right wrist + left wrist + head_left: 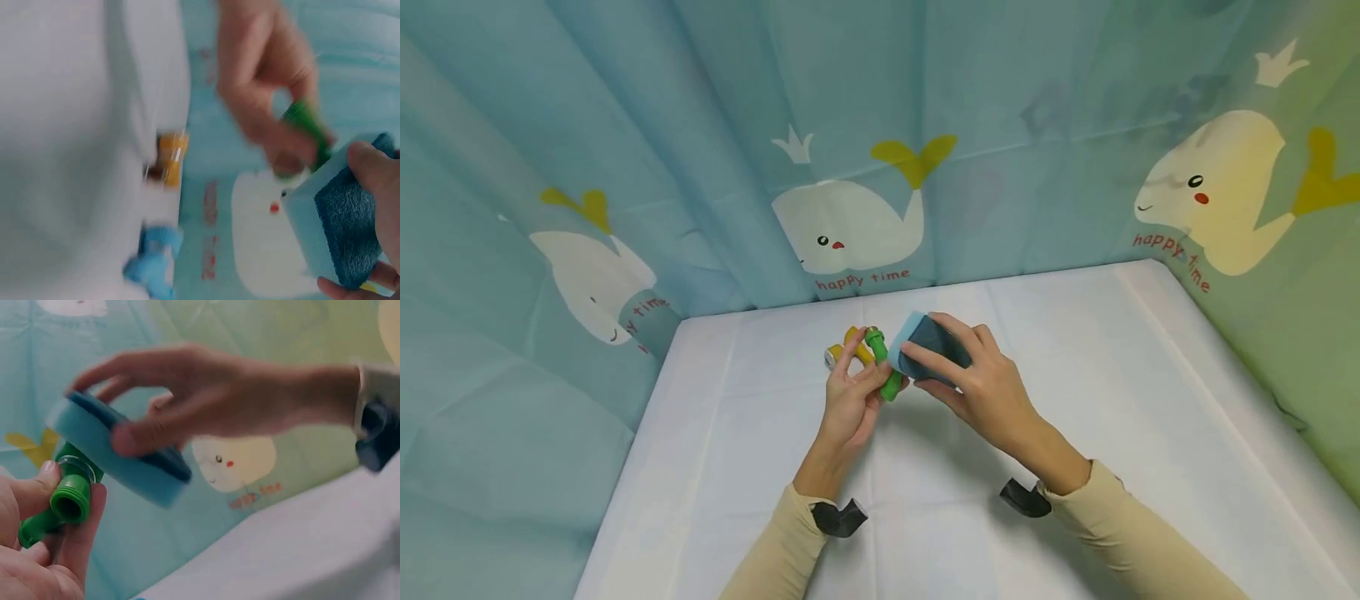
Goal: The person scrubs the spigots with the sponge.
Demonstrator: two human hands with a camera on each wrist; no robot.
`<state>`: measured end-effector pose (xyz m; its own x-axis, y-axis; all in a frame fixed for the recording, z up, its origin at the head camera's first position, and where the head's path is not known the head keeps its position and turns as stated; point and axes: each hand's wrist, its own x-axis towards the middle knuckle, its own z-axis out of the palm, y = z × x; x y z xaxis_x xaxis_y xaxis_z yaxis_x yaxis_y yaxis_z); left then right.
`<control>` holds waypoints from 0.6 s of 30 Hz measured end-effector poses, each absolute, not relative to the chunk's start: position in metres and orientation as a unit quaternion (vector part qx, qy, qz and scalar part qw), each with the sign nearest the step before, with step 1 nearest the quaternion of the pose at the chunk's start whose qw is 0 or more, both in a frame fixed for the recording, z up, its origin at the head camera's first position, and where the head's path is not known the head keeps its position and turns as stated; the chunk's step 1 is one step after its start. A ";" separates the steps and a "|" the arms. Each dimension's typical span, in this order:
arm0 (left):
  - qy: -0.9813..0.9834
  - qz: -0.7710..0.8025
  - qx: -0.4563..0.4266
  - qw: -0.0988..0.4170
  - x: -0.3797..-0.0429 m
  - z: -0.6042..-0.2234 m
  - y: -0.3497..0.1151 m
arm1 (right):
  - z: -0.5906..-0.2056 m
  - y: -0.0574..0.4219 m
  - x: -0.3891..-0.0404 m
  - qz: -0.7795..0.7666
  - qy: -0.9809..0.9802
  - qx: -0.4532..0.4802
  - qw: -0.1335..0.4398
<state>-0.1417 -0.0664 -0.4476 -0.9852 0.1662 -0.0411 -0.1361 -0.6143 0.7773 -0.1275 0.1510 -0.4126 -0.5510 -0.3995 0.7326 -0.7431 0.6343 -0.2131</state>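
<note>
the left hand [847, 406] pinches a small green plastic threaded fitting [65, 497] between thumb and fingers, held above the table with its open threaded mouth turned toward the other hand. the right hand [981, 385] grips a rectangular light blue sponge with a dark blue scouring face [925, 346], thumb on one side and fingers curled over the other, and a corner of the sponge touches or nearly touches the rim of the fitting.

the fitting is held only by a light pinch, so as i judge it, a firm push from the sponge could twist it out of the fingers and send it onto the white cloth-covered table [1150, 392]. the sponge is soft and may fold at the corner, letting it skid off the narrow rim.

just beyond the left hand lies a yellow plastic fitting [842, 350] on the table; a dropped green piece could knock it. the right wrist view, which is blurred, also shows a small blue plastic piece [153, 262] near the table edge, beside the teal whale-printed curtain [850, 167].
</note>
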 end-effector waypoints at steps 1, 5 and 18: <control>0.426 0.900 0.007 0.088 -0.141 -0.446 -0.067 | -0.414 0.150 -0.128 0.250 -0.843 0.334 0.339; 0.411 0.906 -0.020 0.096 -0.140 -0.443 -0.068 | -0.414 0.149 -0.129 0.240 -0.833 0.325 0.378; 0.324 0.929 0.050 0.174 -0.136 -0.436 -0.071 | -0.404 0.153 -0.134 0.410 -0.788 0.315 0.335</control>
